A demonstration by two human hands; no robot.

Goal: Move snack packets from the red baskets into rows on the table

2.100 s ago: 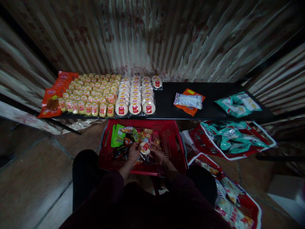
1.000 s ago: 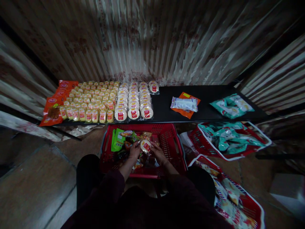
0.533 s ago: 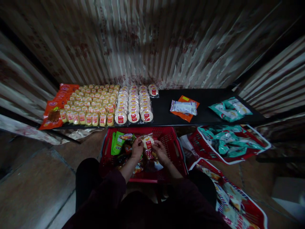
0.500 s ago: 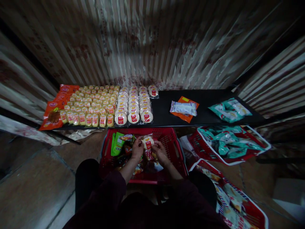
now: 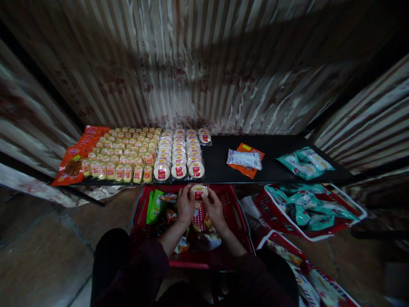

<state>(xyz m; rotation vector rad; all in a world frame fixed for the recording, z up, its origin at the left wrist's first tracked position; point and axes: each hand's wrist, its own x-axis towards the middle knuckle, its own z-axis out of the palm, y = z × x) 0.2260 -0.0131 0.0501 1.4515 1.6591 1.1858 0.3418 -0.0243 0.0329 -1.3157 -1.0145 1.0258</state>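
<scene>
Item: one round white cracker (image 5: 199,193), clear wrapper, red label; held above the far rim of a red basket (image 5: 230,215), just short of the front edge of a black shelf (image 5: 215,164). Two seconds earlier it sat lower, over the basket's contents; now raised and nearer the shelf.

Left hand (image 5: 186,208): fingers pinching the cracker's left side. Right hand (image 5: 214,209): pinching its right side.

Basket contents: green packets (image 5: 156,207) at left, mixed wrapped snacks beside them.

On the shelf, arrangement unchanged: three columns of matching crackers (image 5: 179,170), a single one at the back to their right; yellow cakes (image 5: 127,172) and orange packets (image 5: 73,158) leftward; rightward, a white-and-blue packet (image 5: 245,160) across an orange one, then teal packaging (image 5: 303,164).
</scene>
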